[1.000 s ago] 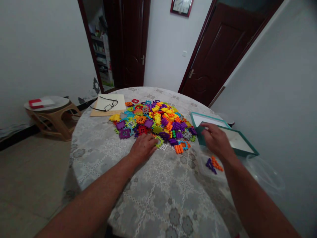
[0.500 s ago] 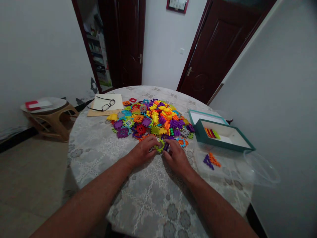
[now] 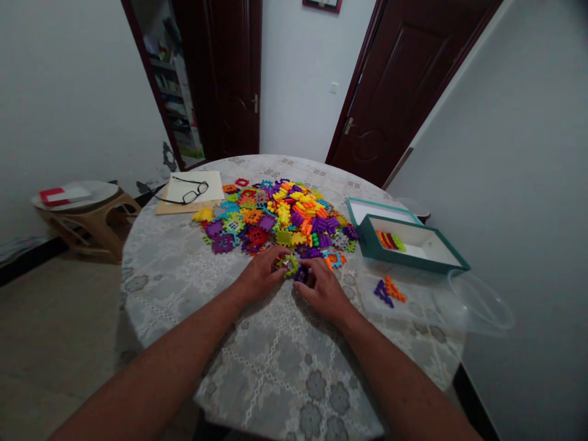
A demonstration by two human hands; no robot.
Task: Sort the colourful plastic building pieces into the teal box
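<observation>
Near the front of the pile, my left hand [image 3: 263,272] pinches a lime-green toothed building piece [image 3: 288,266] that has an opening in its middle. On the other side my right hand [image 3: 322,286] curls its thumb and fingers around a dark purple building piece [image 3: 301,273]. The two pieces meet edge to edge; whether they are locked together I cannot tell. Just beyond my hands lies a heap of colourful toothed plastic pieces [image 3: 283,237]. A blue and orange frame-shaped piece [image 3: 336,258] lies past my right fingers.
On the right stands a green box [image 3: 413,262] with a row of coloured pieces inside. Purple strips [image 3: 383,293] and orange strips [image 3: 395,288] lie on clear plastic [image 3: 367,285]. Glasses [image 3: 189,196] rest on paper at the left. A stool [image 3: 87,220] stands beyond the table [image 3: 257,361].
The view has shifted slightly, so everything sits a little further left. My hands still hold the green and purple pieces together, and the green piece appears turned a little.
</observation>
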